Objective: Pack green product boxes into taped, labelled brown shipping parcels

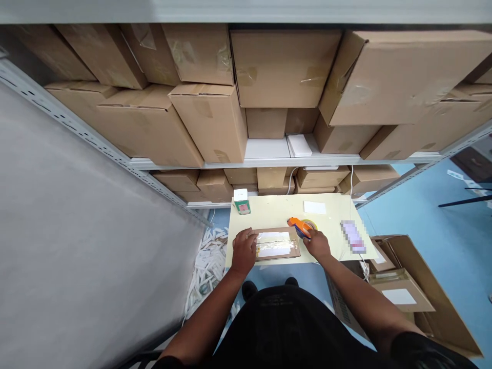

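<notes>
A small cardboard box [273,231] lies flat near the front edge of the pale table [273,207]. White paper and a strip of clear tape run across its top. My left hand [245,251] rests on the box's left end, thumb over the top and fingers along the side. An orange tape dispenser [296,223] with a roll of tape is at the box's upper right corner. My right hand [317,245] is closed round the dispenser's near end; its fingers are partly hidden.
A green and white small box [242,203], a white sheet [314,207] and a blurred phone-like item [352,237] lie on the table. Shelves of cartons [284,66] rise behind. An open carton [430,292] holding boxes stands right; paper strips [209,264] litter the floor left.
</notes>
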The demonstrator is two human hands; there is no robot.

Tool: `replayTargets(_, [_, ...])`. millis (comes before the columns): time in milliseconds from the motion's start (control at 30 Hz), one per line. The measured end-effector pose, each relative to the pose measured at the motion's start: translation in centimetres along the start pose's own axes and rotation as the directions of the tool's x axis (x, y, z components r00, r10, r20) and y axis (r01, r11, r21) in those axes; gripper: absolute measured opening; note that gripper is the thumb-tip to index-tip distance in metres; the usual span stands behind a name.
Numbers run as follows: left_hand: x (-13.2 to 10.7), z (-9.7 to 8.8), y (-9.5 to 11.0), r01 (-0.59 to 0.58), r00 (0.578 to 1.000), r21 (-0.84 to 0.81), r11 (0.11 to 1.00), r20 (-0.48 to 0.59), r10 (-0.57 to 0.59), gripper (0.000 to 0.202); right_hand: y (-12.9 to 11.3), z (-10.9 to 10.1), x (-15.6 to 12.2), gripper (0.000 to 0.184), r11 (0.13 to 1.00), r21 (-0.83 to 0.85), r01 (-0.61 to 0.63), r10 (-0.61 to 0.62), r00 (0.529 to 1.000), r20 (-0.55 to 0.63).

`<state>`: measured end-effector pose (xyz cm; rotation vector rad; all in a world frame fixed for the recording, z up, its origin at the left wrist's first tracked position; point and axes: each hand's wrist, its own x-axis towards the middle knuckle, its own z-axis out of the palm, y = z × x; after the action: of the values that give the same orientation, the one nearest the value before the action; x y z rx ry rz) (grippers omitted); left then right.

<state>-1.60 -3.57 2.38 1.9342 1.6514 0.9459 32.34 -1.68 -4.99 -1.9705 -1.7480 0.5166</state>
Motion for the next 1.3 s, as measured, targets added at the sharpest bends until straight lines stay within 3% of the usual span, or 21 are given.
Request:
replayTargets(100, [0.0,-0.1,0.3,-0.06,0.997,0.155,0.986,0.066,0.05,0.03,1.2,1.6,1.7,0.022,0.991,-0.131,0.006,0.011,0.991,0.131])
replayTargets(200, [0.0,-0.1,0.5,-0.151,0.978,0.174,0.973,0.169,0.121,0.034,1.2,2.5,2.7,0.019,0.987,-0.156,-0.027,0.05,0.989,0.14])
replayTargets(300, [0.0,0.0,0.7,-0.196,0.971,0.174,0.965,0.172,0.166,0.031,0.9,1.6,3.1,0.026,0.988,-0.146,-0.045,0.065,0.989,0.133])
replayTargets(367, [-0.1,0.0,0.8,-0.219,0.968,0.222,0.95,0.169,0.183,0.028,0.5,-0.4,3.0,0.033,0.991,-0.122,-0.058,0.072,0.991,0.114])
replayTargets(467, [-0.2,0.0,0.9,-0.265,0.955,0.325,0.908,0.223,0.198,0.022,-1.4,-5.2,2.2,0.035,0.995,0.024,-0.099,0.098,0.995,0.024])
replayTargets(533, [-0.2,0.0,1.0,-0.294,0.941,0.366,0.883,0.273,0.2,0.021,-4.0,-8.6,1.4,0.032,0.981,0.158,-0.113,0.118,0.993,-0.024])
replayTargets(633, [-0.2,-0.1,1.2,-0.292,0.938,0.349,0.891,0.285,0.196,0.02,-9.3,-11.9,0.4,0.041,0.956,0.289,-0.056,0.047,0.998,0.036])
replayTargets(733, [0.0,-0.7,1.5,-0.207,0.965,0.187,0.96,0.202,0.169,0.022,-14.4,-11.7,0.5,0.051,0.945,0.326,0.025,-0.096,0.974,0.204])
replayTargets(833, [0.5,-1.6,1.5,0.032,0.992,-0.131,0.991,0.127,-0.015,0.036,-17.3,-9.4,1.1,0.054,0.941,0.332,0.069,-0.197,0.909,0.368])
replayTargets(933, [1.3,-2.6,1.0,0.343,0.938,-0.441,0.83,0.201,-0.281,0.056,-18.3,-7.3,1.7,0.054,0.941,0.324,0.097,-0.238,0.869,0.433])
replayTargets(1000, [1.8,-3.0,0.6,0.449,0.893,-0.55,0.704,0.28,-0.351,0.061,-18.3,-6.5,2.0,0.054,0.939,0.326,0.107,-0.25,0.864,0.436])
replayTargets(1133, [2.1,-3.1,0.6,0.526,0.849,-0.653,0.545,0.365,-0.381,0.05,-18.1,-6.1,2.5,0.054,0.936,0.336,0.106,-0.255,0.862,0.439])
replayTargets(1300, [1.9,-2.8,1.1,0.53,0.837,-0.707,0.467,0.35,-0.421,0.042,-18.2,-6.0,2.7,0.054,0.94,0.322,0.113,-0.257,0.855,0.449])
